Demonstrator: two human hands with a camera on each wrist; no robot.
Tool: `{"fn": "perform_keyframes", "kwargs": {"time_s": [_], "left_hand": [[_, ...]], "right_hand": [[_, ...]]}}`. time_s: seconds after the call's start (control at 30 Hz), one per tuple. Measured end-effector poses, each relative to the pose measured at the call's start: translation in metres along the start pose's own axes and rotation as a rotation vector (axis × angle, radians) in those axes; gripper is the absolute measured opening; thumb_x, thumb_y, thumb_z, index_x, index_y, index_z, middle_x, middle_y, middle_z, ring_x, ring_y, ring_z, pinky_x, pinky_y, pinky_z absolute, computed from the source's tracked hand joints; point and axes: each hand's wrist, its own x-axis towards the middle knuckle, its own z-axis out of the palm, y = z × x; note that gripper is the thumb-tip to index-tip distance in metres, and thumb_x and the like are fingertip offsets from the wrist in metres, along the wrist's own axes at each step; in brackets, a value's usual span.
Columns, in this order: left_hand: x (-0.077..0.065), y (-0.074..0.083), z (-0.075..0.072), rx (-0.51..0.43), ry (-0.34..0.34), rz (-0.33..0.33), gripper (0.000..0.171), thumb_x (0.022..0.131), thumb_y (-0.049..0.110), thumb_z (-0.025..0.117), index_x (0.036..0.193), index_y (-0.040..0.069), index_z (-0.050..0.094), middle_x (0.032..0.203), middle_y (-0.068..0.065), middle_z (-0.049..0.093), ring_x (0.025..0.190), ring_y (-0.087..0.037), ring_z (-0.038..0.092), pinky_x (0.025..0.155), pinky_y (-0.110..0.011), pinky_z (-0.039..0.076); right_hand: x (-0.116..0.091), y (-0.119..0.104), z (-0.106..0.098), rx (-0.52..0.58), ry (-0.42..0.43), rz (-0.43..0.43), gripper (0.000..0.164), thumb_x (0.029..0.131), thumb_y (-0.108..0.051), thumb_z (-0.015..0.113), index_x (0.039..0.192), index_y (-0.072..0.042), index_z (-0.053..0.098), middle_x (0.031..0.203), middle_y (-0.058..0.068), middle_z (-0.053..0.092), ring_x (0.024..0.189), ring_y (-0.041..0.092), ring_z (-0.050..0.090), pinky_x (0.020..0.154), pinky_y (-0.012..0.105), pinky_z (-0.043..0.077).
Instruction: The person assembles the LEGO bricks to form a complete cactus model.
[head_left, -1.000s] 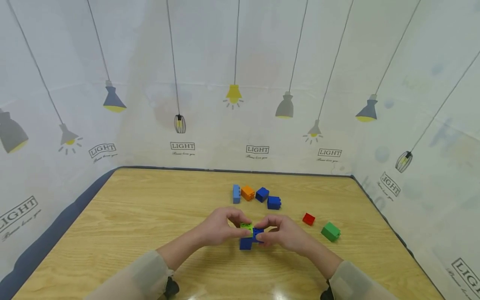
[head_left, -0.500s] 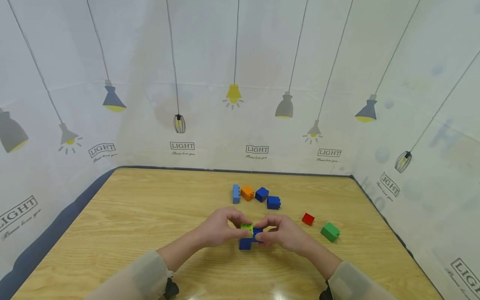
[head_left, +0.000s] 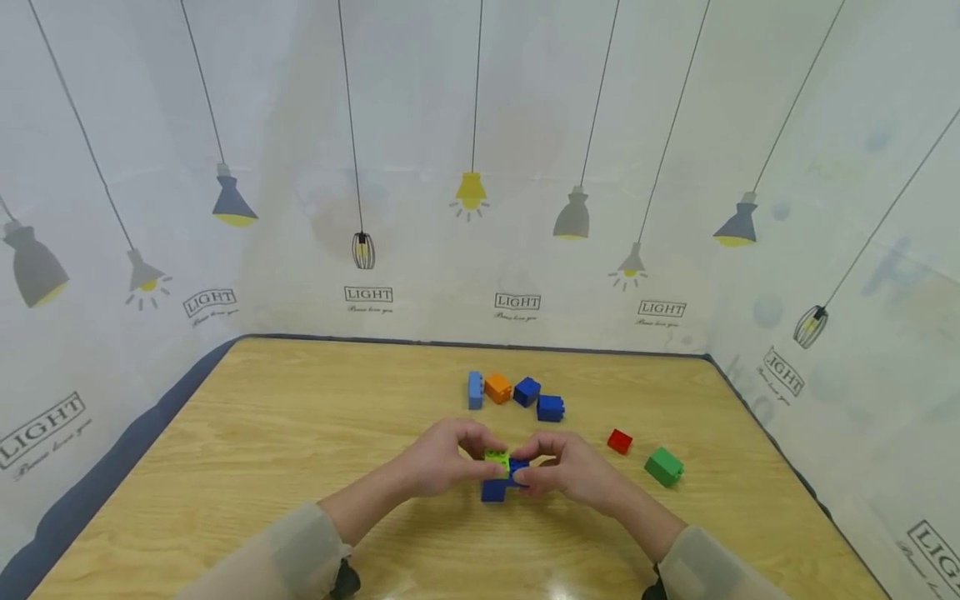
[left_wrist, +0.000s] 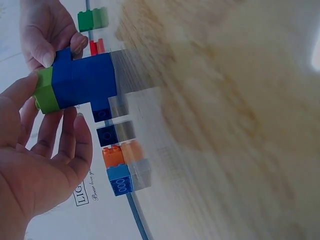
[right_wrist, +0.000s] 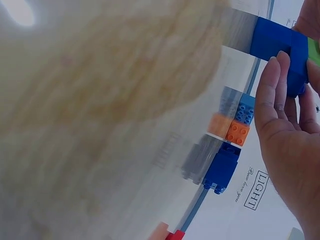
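A small tower of toy building bricks stands on the table between both hands. On top sits a lime green brick (head_left: 496, 457), pinched between thumb and fingers of my left hand (head_left: 442, 458). My right hand (head_left: 573, 468) pinches a blue brick (head_left: 518, 472) that juts out to the right, below the lime one. Under them is a lower blue brick (head_left: 492, 491), its plain side facing me. From the left wrist view, the blue part (left_wrist: 87, 80) shows as a block with an arm sticking out on the right hand's side. Fingers partly cover the jutting brick.
Behind the hands lie a light blue brick (head_left: 476, 390), an orange brick (head_left: 498, 387) and two dark blue bricks, one left (head_left: 527, 391) and one right (head_left: 551, 407). A red brick (head_left: 619, 441) and a green brick (head_left: 664, 467) lie to the right. A printed wall covering surrounds the table (head_left: 315, 417).
The head view has shifted very slightly. Both hands keep their hold on the tower, and the bricks stay in place.
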Motion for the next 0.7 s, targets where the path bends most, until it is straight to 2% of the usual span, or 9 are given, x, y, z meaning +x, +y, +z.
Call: {"fn": "perform_keyframes", "kwargs": {"time_s": [0.27,0.7], "left_hand": [[-0.0013,-0.0015,0.0013,0.003,0.015,-0.002,0.025,0.099,0.029,0.085,0.122,0.021,0.083,0.104,0.007,0.074,0.101,-0.016,0.067,0.086,-0.034,0.057],[-0.0006,-0.0008,0.0015,-0.004,0.017,0.018,0.027,0.099,0.028,0.085,0.124,0.017,0.083,0.105,0.003,0.075,0.1,-0.014,0.066,0.083,-0.03,0.056]], "right_hand": [[-0.0005,-0.0005,0.0001,-0.006,-0.007,0.007,0.029,0.103,-0.019,0.08,0.126,-0.003,0.073,0.128,0.014,0.07,0.1,0.029,0.08,0.089,0.042,0.069],[0.0003,-0.0022,-0.0002,-0.015,-0.013,0.013,0.028,0.103,-0.018,0.079,0.125,-0.003,0.072,0.127,0.013,0.07,0.099,0.028,0.08,0.088,0.043,0.069]]}}
